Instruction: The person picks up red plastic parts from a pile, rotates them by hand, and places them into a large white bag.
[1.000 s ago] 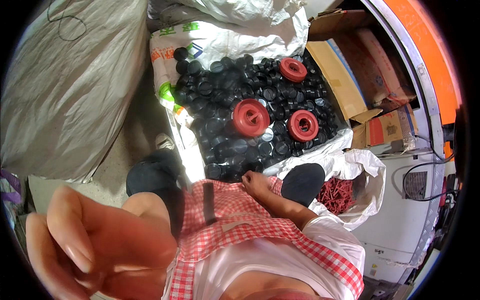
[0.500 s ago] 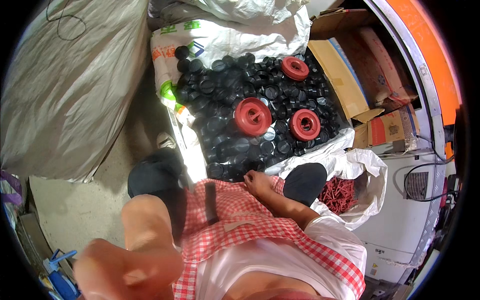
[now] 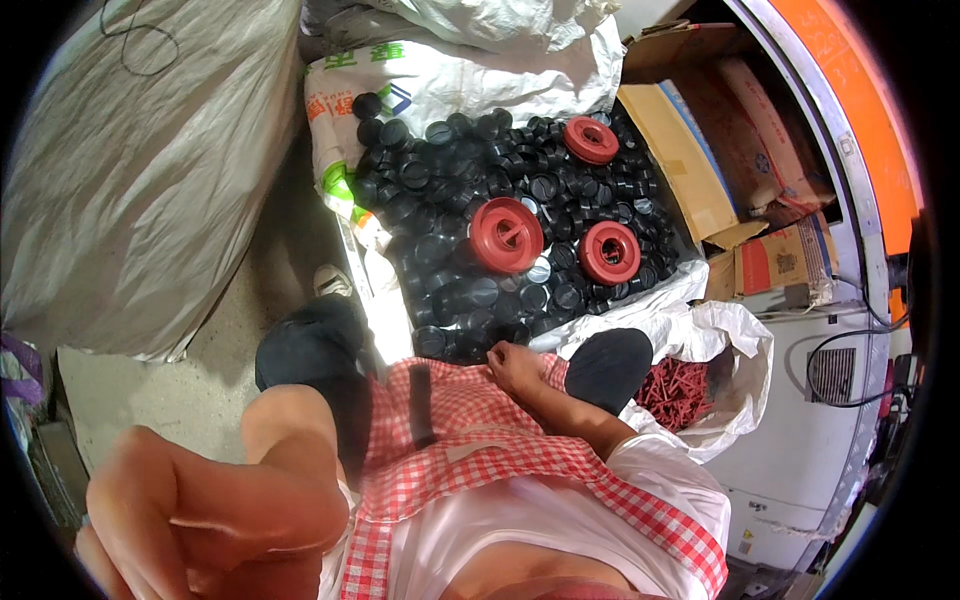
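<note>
My left hand [image 3: 210, 505] is raised close in front of me at the lower left, its fingers curled. The fingertips are turned away, so anything inside them is hidden. In my lap, my right hand [image 3: 512, 365] rests with bent fingers against the near edge of a heap of round black plastic caps [image 3: 480, 292]. Whether it holds anything does not show. Three red round plastic parts with open centres lie on the heap: one [image 3: 506, 235] in the middle, one [image 3: 609, 253] to its right, one [image 3: 591, 140] farther back.
White woven sacking [image 3: 470, 80] borders the heap. At my right knee a white sack [image 3: 745, 395] contains thin red plastic pieces [image 3: 675, 392]. Cardboard boxes [image 3: 690, 160] and a pale machine cabinet [image 3: 790, 440] stand on the right. A large pale sack [image 3: 150, 190] fills the left.
My left hand has shifted left and slightly upward, and its bent fingers show more. My right hand, the caps and the red parts stay in place.
</note>
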The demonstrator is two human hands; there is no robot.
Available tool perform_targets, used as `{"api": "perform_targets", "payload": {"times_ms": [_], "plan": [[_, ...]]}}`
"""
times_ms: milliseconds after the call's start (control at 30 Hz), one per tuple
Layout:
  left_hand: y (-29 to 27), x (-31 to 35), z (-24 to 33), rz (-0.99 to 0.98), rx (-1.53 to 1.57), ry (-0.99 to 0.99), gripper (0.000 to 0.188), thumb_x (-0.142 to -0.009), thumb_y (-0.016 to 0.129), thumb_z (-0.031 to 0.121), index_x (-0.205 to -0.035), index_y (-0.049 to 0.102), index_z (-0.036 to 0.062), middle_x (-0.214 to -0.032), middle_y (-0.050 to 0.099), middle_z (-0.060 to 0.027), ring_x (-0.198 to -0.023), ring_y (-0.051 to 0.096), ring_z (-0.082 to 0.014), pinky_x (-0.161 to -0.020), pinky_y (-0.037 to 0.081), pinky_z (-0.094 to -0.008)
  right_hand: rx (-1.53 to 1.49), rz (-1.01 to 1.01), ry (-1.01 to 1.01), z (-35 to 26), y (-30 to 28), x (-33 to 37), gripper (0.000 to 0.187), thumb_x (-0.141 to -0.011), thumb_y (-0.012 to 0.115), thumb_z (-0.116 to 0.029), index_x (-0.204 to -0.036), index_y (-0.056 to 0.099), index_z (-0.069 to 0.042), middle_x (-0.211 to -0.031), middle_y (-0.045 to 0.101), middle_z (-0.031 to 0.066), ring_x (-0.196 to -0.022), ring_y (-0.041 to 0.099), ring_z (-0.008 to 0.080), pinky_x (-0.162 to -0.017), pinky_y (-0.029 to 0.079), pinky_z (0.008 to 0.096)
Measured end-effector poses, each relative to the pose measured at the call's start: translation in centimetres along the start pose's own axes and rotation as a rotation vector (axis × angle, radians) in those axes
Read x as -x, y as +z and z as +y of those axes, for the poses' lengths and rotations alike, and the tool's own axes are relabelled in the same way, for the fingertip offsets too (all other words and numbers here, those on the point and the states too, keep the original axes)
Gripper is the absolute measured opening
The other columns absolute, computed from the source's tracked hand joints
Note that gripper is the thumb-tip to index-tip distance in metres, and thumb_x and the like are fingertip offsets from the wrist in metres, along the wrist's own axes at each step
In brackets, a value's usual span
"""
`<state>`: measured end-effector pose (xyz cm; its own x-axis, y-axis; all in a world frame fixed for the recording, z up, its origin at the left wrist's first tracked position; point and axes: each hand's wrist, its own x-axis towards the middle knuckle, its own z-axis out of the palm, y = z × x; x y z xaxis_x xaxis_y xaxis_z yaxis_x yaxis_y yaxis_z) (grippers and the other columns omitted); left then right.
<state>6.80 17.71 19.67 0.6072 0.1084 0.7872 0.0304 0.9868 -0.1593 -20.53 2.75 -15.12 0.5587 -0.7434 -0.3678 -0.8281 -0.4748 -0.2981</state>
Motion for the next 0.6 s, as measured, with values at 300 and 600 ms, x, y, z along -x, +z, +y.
{"api": "perform_targets", "payload": {"times_ms": [300, 600], "plan": [[1.5, -0.9, -2.5, 0.012, 0.314, -0.081, 0.02, -0.056, 0.072, 0.005, -0.046, 0.058, 0.0158, -0.059, 0.056, 0.0025, -0.07, 0.054, -0.0095, -0.082, 0.03, -0.0312, -0.017, 0.007, -0.022, 0.3, -0.3, 0.3, 0.03, -0.084, 0.055, -0.037, -0.089, 0.065, -0.009, -0.083, 0.067, 0.0148, -0.078, 0.064, 0.0346, -0.066, 0.049, 0.0465], [6.7, -1.4, 2.9, 1.154, 1.982, 0.079, 0.011, -0.076, 0.062, 0.012, -0.066, 0.058, 0.0122, -0.061, 0.053, 0.0063, -0.049, 0.043, -0.0076, -0.069, 0.035, -0.0294, 0.0, 0.034, -0.006, 0.8, -0.9, 0.6, 0.03, -0.084, 0.055, -0.037, -0.09, 0.065, -0.01, -0.083, 0.067, 0.0151, -0.079, 0.064, 0.0347, -0.067, 0.049, 0.0463]]}}
